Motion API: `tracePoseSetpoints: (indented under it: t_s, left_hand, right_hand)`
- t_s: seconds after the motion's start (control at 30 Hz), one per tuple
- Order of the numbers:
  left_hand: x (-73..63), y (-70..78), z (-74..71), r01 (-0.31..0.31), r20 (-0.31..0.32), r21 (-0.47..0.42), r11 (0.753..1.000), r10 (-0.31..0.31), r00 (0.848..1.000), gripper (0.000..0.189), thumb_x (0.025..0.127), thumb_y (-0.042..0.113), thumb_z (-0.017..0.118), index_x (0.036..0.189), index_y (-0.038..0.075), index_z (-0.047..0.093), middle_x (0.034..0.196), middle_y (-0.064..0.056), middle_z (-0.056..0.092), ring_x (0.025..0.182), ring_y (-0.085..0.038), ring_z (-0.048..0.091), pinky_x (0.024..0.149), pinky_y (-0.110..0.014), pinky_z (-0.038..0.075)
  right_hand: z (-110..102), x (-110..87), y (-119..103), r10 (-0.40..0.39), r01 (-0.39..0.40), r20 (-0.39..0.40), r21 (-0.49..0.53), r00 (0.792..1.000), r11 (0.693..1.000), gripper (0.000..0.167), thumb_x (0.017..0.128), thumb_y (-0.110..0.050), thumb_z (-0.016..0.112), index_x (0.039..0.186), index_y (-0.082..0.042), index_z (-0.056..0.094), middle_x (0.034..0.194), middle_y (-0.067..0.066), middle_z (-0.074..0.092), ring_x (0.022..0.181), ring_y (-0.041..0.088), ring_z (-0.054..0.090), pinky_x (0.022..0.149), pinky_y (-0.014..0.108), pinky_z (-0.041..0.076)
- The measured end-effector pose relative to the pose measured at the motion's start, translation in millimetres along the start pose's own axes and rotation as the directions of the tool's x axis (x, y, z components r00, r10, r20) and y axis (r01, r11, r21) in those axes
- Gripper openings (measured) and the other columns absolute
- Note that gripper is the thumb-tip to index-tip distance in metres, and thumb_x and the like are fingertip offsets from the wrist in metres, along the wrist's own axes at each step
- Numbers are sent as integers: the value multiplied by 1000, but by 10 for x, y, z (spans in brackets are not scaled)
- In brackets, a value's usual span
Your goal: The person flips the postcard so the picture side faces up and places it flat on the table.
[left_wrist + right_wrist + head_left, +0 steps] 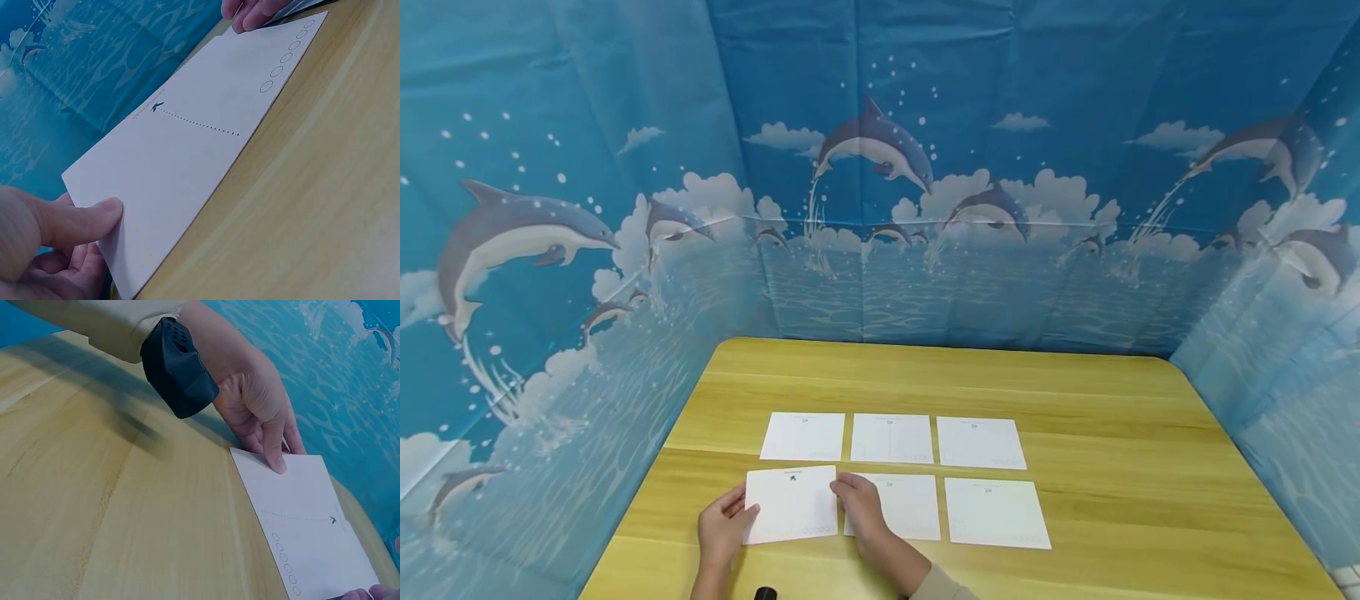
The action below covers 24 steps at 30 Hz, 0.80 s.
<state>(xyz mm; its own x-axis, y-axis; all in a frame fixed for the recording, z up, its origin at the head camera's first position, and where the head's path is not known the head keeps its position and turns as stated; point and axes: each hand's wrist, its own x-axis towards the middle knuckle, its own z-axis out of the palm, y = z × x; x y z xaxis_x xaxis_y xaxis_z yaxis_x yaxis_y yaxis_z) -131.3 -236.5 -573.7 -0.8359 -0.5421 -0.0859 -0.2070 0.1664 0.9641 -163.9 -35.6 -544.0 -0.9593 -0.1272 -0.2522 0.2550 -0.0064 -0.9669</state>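
Note:
Between both hands, tilted at the front left of the laid-out cards, is a white postcard (792, 504) with a small dark bird mark, a dotted line and a row of small circles. At its left end my left hand (722, 529) pinches it; the thumb (103, 215) lies on the printed face. The right hand (865, 508) grips the opposite edge near the circles, and only its fingertips (369, 592) show in the right wrist view. Behind that hand lies another postcard (906, 504), partly hidden by it.
Three similar postcards form a back row, including the left one (805, 436) and right one (981, 442). Another postcard (997, 512) lies front right. A black round-ended object (765, 593) shows at the wooden table's (1112, 433) near side. A dolphin-printed curtain (1000, 275) surrounds the table.

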Motion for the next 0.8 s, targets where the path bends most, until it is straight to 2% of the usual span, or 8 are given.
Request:
tracePoseSetpoints:
  t_s: [0.13, 0.3, 0.53, 0.67, 0.8]
  left_hand:
    - [-6, 30, -12, 12, -1, 34, 999, -12, 1000, 42, 73, -13, 67, 113, -15, 56, 103, -27, 59, 84, -21, 57, 63, -12, 46]
    - [-10, 59, -23, 5, -18, 26, 1000, -4, 1000, 41, 74, -12, 66, 113, -16, 55, 103, -29, 59, 86, -25, 58, 63, -11, 46]
    - [-19, 82, -36, -13, -45, 10, 1000, 14, 999, 40, 73, -11, 67, 111, -16, 56, 98, -26, 60, 80, -16, 56, 63, -12, 46]
    - [-34, 107, -58, -51, -35, 56, 997, 53, 998, 37, 74, -9, 68, 109, -14, 58, 95, -23, 61, 80, -17, 56, 63, -13, 47]
    - [-55, 135, -105, -98, -12, 112, 989, 100, 995, 33, 75, -5, 70, 106, -13, 60, 94, -21, 61, 83, -23, 57, 63, -14, 47]
  right_hand:
    - [6, 27, 11, -9, 9, -19, -41, 1000, 999, 41, 83, -6, 59, 116, 16, 50, 108, 19, 58, 103, 32, 55, 85, 37, 46]
    - [32, 108, 31, -31, 27, -42, -86, 999, 996, 34, 75, 4, 63, 108, 13, 59, 90, 9, 59, 82, 18, 54, 71, 26, 49]
    - [55, 176, 52, -62, 57, -31, -148, 998, 987, 26, 70, 12, 65, 96, 10, 64, 76, 5, 55, 70, 14, 50, 61, 23, 45]
    - [51, 173, 56, -137, 127, -28, -232, 990, 964, 16, 72, 11, 66, 87, 6, 66, 71, 2, 53, 65, 13, 47, 56, 22, 43]
    - [39, 150, 51, -249, 233, -11, -315, 969, 920, 8, 75, 6, 67, 83, 4, 66, 70, -1, 53, 66, 11, 47, 57, 21, 43]
